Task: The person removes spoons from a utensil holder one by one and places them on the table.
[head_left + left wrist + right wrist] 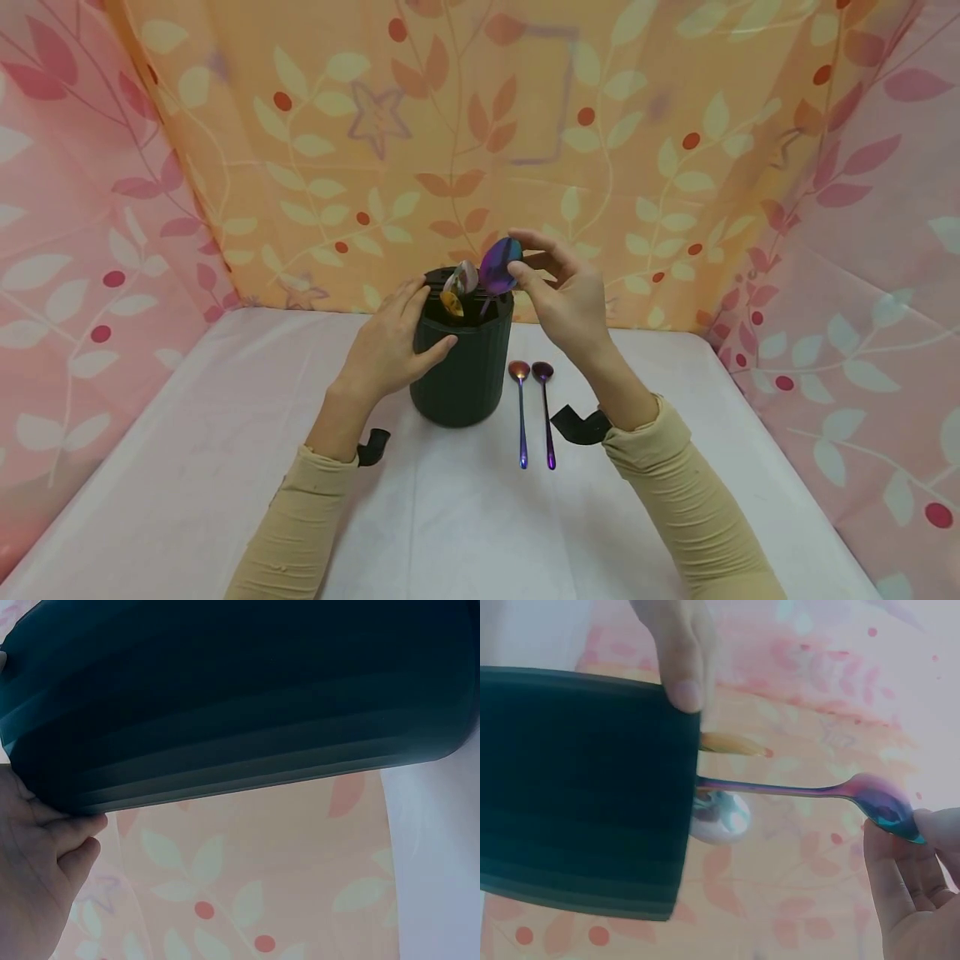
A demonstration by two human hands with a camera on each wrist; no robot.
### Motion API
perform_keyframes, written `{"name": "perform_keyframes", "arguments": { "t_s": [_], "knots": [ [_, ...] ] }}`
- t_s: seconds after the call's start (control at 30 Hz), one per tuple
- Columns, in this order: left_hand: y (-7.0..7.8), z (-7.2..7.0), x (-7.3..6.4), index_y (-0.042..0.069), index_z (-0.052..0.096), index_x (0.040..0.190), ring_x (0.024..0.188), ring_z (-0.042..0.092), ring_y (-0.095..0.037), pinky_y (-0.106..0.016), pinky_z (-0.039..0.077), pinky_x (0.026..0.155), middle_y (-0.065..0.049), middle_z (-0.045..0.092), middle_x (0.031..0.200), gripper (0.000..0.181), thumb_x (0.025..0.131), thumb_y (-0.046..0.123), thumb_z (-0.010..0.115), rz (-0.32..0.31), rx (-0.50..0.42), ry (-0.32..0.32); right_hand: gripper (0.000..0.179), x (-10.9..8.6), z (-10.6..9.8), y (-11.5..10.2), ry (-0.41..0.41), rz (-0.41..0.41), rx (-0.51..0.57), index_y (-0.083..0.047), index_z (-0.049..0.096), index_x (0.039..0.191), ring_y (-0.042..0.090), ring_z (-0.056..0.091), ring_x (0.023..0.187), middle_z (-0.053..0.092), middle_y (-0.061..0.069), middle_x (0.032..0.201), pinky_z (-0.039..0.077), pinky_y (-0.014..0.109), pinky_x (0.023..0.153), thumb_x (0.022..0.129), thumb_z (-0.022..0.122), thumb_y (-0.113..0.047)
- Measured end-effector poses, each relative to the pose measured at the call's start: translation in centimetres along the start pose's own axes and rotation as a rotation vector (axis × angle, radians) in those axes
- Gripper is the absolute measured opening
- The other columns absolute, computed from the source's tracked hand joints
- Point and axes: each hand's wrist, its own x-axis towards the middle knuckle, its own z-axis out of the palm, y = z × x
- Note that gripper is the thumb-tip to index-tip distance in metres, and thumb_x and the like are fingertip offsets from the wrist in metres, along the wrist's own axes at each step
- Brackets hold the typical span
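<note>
A dark green ribbed utensil holder (pixel 459 379) stands upright on the table. My left hand (pixel 384 343) grips its upper left side, thumb on the near wall by the rim and the other fingers round the far side. In my right hand (pixel 576 307) the bowl of a purple-blue spoon (pixel 498 268) is pinched between thumb and fingers. Its handle runs down into the holder, as the right wrist view shows, and the lower end is hidden. A silver spoon (pixel 721 817) and a gold utensil (pixel 733 743) also stick out of the holder's mouth.
Right of the holder, two long-handled spoons lie side by side: one reddish-bowled spoon (pixel 522 417) and one dark purple spoon (pixel 547 417). A white cloth covers the table (pixel 465 533). Leaf-patterned curtains (pixel 480 108) enclose the back and both sides.
</note>
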Motion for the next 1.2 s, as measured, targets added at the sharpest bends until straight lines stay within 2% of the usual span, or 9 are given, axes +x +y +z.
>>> {"name": "perform_keyframes", "arguments": {
  "t_s": [0.13,0.27,0.37,0.7,0.97,1.1,1.2],
  "knots": [
    [-0.1,0.0,0.0,0.002,0.033,0.146,0.142,0.024,-0.026,-0.049,0.031,0.110,-0.010,0.026,0.154,0.092,0.085,0.067,0.050,0.000,-0.007,0.003,0.032,0.5,-0.8,0.2,0.016,0.027,0.043,0.006,0.061,0.119,0.029,0.063,0.091,0.061,0.018,0.114,0.057,0.035,0.077,0.087,0.064,0.003],
    [-0.1,0.2,0.0,0.002,0.032,0.147,0.142,0.024,-0.026,-0.049,0.031,0.110,-0.009,0.026,0.154,0.093,0.085,0.070,0.046,0.004,-0.009,0.001,0.033,0.9,-1.8,1.0,0.036,0.051,0.109,-0.001,0.063,0.120,0.027,0.066,0.087,0.063,0.017,0.108,0.056,0.030,0.077,0.087,0.065,0.000],
    [0.0,0.2,0.0,0.002,0.032,0.147,0.142,0.024,-0.025,-0.049,0.031,0.110,-0.009,0.026,0.154,0.093,0.085,0.071,0.045,0.010,-0.006,0.002,0.034,1.3,-2.6,1.5,0.057,0.046,0.170,-0.004,0.064,0.120,0.027,0.067,0.086,0.063,0.019,0.104,0.056,0.032,0.078,0.086,0.066,-0.001],
    [-0.2,0.2,0.0,0.002,0.032,0.147,0.142,0.024,-0.025,-0.049,0.032,0.109,-0.008,0.026,0.155,0.092,0.085,0.069,0.047,0.013,-0.010,0.015,0.035,1.6,-4.7,0.6,0.174,0.025,0.370,0.002,0.063,0.118,0.030,0.064,0.091,0.059,0.017,0.110,0.055,0.037,0.077,0.084,0.066,0.006],
    [-0.1,0.1,-0.1,0.003,0.031,0.147,0.142,0.023,-0.024,-0.048,0.032,0.109,-0.007,0.024,0.155,0.093,0.085,0.071,0.043,0.000,-0.009,0.008,0.036,1.1,-6.9,0.0,0.286,-0.027,0.397,0.008,0.060,0.118,0.028,0.064,0.088,0.059,0.019,0.106,0.055,0.038,0.078,0.083,0.066,0.005],
    [-0.2,0.2,0.0,0.003,0.031,0.147,0.142,0.023,-0.024,-0.048,0.032,0.109,-0.008,0.025,0.155,0.094,0.085,0.072,0.043,0.002,-0.006,0.011,0.037,0.6,-8.3,0.2,0.319,-0.010,0.430,0.010,0.060,0.117,0.028,0.063,0.087,0.058,0.020,0.106,0.055,0.038,0.077,0.081,0.067,0.008],
    [-0.2,0.3,0.0,0.003,0.031,0.147,0.142,0.024,-0.025,-0.049,0.032,0.109,-0.008,0.026,0.154,0.093,0.085,0.071,0.044,0.008,-0.009,0.015,0.036,-0.1,-9.3,0.9,0.323,0.011,0.404,0.009,0.061,0.117,0.028,0.063,0.085,0.059,0.020,0.106,0.055,0.038,0.076,0.081,0.067,0.008]
  ]
}}
